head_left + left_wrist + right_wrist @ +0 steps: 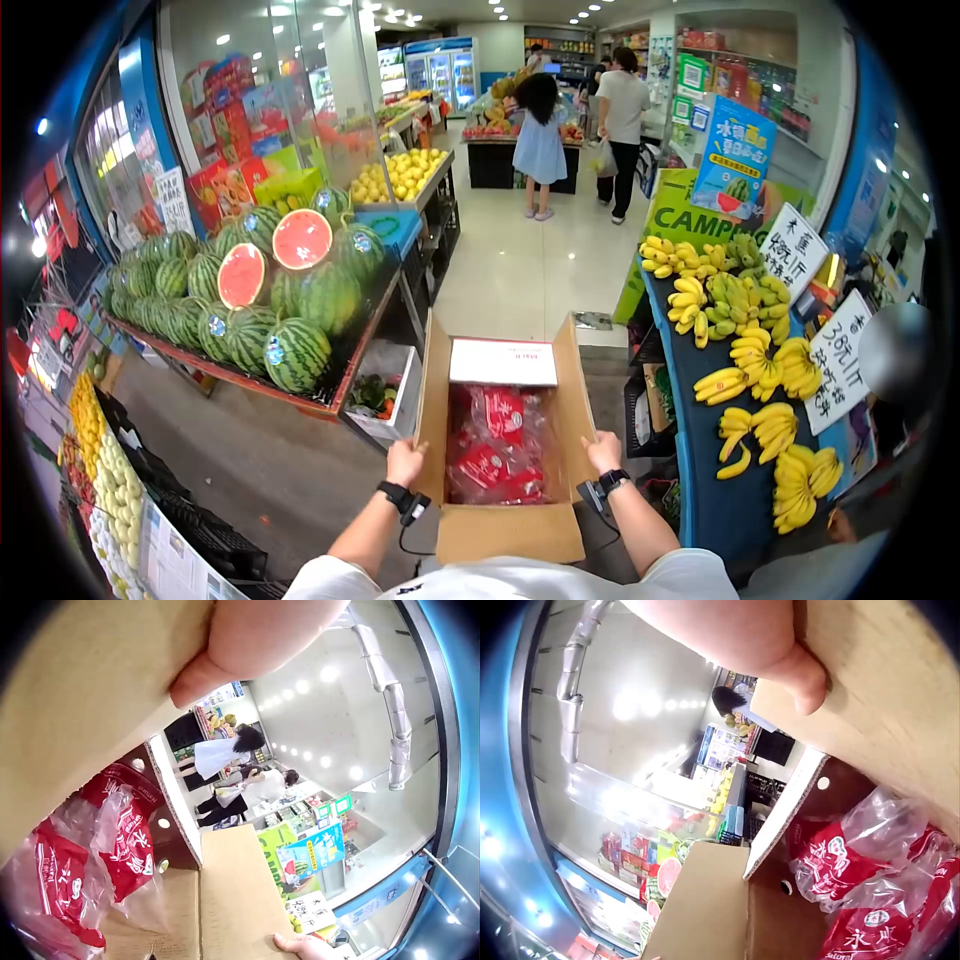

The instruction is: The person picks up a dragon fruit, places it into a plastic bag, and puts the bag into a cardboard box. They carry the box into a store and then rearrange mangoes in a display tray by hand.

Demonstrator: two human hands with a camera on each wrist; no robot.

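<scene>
The left grip (406,462) holds the left flap (434,400) of a cardboard box (510,535), and the right grip (603,453) holds the right flap (577,395). The box lies between them—neither hand nearer—its long axis running away from the person; any shift would seem to turn on that even, two-sided hold. Between its side walls lie red-printed clear bags (485,465); a white panel (503,362) spans its far edge. Outward right, bananas (757,358) line a desk (690,460).
</scene>
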